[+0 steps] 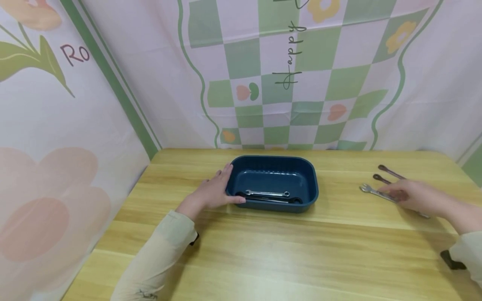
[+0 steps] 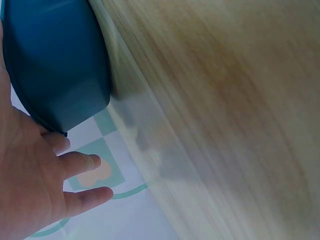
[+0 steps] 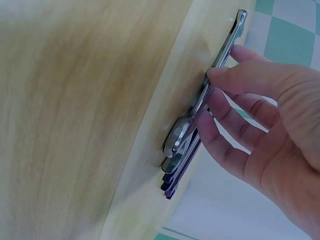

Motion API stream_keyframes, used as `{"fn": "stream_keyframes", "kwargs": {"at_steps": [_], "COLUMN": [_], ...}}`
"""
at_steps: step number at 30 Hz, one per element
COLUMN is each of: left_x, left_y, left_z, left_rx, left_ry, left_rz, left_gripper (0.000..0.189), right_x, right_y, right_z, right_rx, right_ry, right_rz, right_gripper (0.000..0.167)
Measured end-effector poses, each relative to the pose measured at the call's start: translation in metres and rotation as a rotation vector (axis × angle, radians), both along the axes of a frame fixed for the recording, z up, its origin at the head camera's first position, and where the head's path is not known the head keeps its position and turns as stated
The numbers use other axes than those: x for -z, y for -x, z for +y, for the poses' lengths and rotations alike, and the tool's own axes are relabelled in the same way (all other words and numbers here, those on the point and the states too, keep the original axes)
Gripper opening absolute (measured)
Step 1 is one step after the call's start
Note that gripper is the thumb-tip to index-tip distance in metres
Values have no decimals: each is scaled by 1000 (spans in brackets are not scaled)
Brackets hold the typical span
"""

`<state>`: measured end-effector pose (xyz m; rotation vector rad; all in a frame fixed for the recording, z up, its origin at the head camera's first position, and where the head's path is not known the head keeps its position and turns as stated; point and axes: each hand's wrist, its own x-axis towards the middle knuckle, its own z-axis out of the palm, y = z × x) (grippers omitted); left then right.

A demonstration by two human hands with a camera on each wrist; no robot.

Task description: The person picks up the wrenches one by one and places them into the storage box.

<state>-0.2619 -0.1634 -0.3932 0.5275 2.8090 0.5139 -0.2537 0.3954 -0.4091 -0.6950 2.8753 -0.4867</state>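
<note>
My left hand (image 1: 212, 190) rests against the left end of a dark blue plastic bin (image 1: 314, 171). Its thumb lies over the front rim, and the other fingers spread along the left side. A small silver wrench (image 1: 267, 193) and a longer black wrench (image 1: 276, 200) lie inside by the front wall. On the right, my right hand (image 1: 414, 194) pinches a silver wrench (image 3: 231, 42) by its shank between thumb and fingertips, low over the table. A second silver wrench end (image 3: 175, 163) shows just behind it in the right wrist view.
Two dark wrenches (image 1: 391, 171) lie on the wooden table (image 1: 286, 255) beyond the right hand, partly hidden by it. A patterned cloth (image 1: 278, 117) hangs along the table's back edge, and another cloth (image 1: 56, 167) hangs at the left.
</note>
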Motion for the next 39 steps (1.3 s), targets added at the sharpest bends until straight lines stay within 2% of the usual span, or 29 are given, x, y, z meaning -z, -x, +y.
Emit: {"fn": "stream_keyframes", "kwargs": {"at_steps": [6,15,26,39], "left_x": [0,-2,-1,-2], "left_y": [0,1,-2,-1], "left_z": [0,1,2,1], "left_rx": [0,6,-4,3], "left_ry": [-2,-2,4,6], "left_rz": [0,11,9,9], "left_gripper": [125,125,123,124], "right_x": [0,0,10,9], "right_y": [-2,-1,-3,-1], "right_z": [0,-3,-4,-4], "right_rx": [-1,-8,-32,-21], "right_ry": [-11,-25,7,18], "right_rz": [33,31,113,81], "right_gripper": [47,54,55,45]}}
